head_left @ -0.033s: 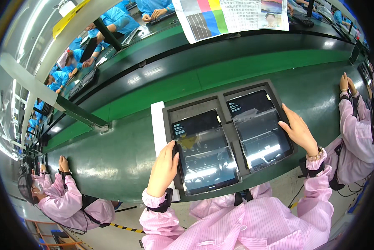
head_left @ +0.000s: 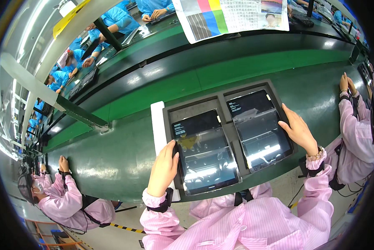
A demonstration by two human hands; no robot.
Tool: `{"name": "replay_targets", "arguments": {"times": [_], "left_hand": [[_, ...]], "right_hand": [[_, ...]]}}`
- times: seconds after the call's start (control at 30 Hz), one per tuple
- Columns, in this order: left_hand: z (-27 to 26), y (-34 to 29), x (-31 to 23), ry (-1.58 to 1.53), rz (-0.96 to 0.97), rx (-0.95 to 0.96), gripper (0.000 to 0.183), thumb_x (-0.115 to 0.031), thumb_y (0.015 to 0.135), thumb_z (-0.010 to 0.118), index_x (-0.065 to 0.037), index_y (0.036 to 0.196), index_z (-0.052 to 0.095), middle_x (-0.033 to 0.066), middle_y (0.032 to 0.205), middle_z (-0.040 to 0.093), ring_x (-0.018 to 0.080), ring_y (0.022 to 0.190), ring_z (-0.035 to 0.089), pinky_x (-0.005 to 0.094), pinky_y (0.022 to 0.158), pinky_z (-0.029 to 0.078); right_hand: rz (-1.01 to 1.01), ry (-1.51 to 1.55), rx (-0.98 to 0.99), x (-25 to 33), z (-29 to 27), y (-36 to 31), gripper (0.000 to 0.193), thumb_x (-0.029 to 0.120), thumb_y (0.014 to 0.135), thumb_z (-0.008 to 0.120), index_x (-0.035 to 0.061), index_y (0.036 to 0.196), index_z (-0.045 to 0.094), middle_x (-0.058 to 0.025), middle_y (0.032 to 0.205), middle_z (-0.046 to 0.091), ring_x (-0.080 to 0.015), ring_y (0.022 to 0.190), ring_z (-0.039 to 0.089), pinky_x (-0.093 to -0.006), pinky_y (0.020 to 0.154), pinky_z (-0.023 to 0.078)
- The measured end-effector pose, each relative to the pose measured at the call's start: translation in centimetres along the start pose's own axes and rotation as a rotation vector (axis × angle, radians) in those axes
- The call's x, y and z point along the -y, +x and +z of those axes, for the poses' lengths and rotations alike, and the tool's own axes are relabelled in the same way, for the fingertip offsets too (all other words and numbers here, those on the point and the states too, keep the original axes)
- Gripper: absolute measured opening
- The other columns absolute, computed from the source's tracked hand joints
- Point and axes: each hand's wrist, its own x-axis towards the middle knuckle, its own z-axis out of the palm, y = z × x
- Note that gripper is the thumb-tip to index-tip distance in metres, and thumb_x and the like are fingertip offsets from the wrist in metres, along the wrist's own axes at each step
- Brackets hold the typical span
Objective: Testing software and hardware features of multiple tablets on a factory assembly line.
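Two dark tablets, the left one (head_left: 205, 152) and the right one (head_left: 260, 129), lie face up side by side in a grey foam tray (head_left: 194, 104). Their screens are lit with a few small lines of light text near the top and mirror the ceiling lamps. My left hand (head_left: 163, 168) grips the tray's left side, beside the left tablet. On the opposite side, my right hand (head_left: 297, 129) holds the tray's right edge, its thumb over the rim by the right tablet. The undersides of both hands are hidden.
The tray rests on a green workbench (head_left: 124, 146), over a white strip (head_left: 158, 125). A printed colour chart sheet (head_left: 233, 18) hangs ahead. A metal post (head_left: 83, 112) stands left. People in pink sit on both sides; people in blue work across the line.
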Motion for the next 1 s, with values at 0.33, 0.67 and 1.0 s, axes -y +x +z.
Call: {"name": "replay_targets", "arguments": {"times": [0.33, 0.67, 1.0], "left_hand": [[-0.5, 0.9, 0.3, -0.041, -0.088, -0.042, 0.027, -0.002, 0.088, 0.048, 0.000, 0.115, 0.047, 0.0201, 0.111, 0.057, 0.0352, 0.102, 0.058, 0.0382, 0.083, 0.048], [-1.2, 1.6, 0.5, -0.042, -0.067, 0.020, 0.027, -0.001, 0.087, 0.048, 0.001, 0.114, 0.049, 0.0196, 0.108, 0.058, 0.0340, 0.100, 0.059, 0.0383, 0.081, 0.049], [-0.6, 2.2, -0.1, 0.061, -0.078, 0.035, 0.035, -0.008, 0.086, 0.053, -0.007, 0.121, 0.055, 0.0131, 0.102, 0.053, 0.0279, 0.096, 0.056, 0.0358, 0.081, 0.047]], "right_hand": [[0.036, -0.020, -0.038, -0.5, -0.4, 1.4, 0.050, 0.022, 0.091, 0.052, 0.0005, 0.134, 0.038, -0.0151, 0.113, 0.060, -0.0324, 0.104, 0.053, -0.0396, 0.090, 0.041], [0.068, 0.016, -0.017, -0.7, -1.1, 2.6, 0.044, 0.015, 0.087, 0.055, 0.0065, 0.129, 0.043, -0.0116, 0.107, 0.064, -0.0340, 0.095, 0.060, -0.0404, 0.079, 0.047], [0.058, 0.018, -0.026, -1.0, -1.0, 2.7, 0.047, 0.017, 0.086, 0.058, 0.0093, 0.130, 0.043, -0.0100, 0.107, 0.065, -0.0346, 0.089, 0.062, -0.0404, 0.075, 0.048]]}}
